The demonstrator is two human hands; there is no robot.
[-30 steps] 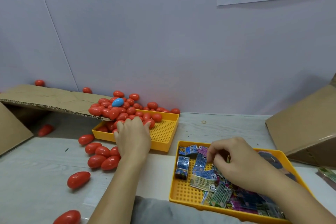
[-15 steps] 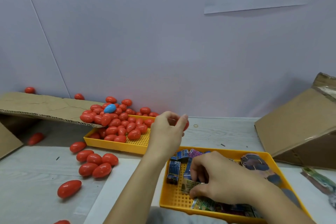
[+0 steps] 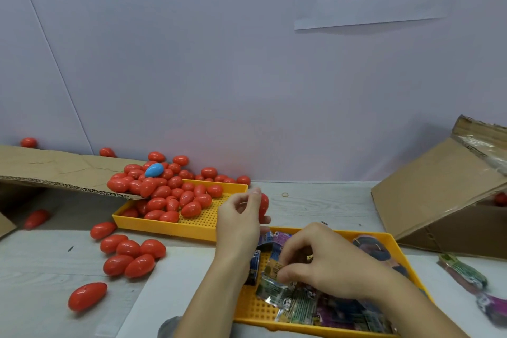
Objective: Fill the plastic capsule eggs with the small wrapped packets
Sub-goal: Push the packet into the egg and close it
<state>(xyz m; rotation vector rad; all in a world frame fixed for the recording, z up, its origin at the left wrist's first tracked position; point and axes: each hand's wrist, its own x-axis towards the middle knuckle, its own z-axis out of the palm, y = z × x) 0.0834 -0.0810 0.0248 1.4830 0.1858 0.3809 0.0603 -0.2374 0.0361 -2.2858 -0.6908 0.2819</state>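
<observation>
Head view: I see my left hand (image 3: pixel 238 223) gripping a red egg (image 3: pixel 263 207); at four o'clock, right hand (image 3: pixel 323 263) pinches a packet (image 3: pixel 273 269).

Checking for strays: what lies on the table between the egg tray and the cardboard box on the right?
In the head view, between the egg tray and the cardboard box, the left hand holds a red egg; beyond it lies a rubber band on the table.

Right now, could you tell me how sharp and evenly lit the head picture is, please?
Head view: soft, even light, with faint shadows only under the cardboard flap; small glints on the red eggs; the packets and the right hand look slightly smeared; wide-angle bending shows at the box by the right edge.
</observation>
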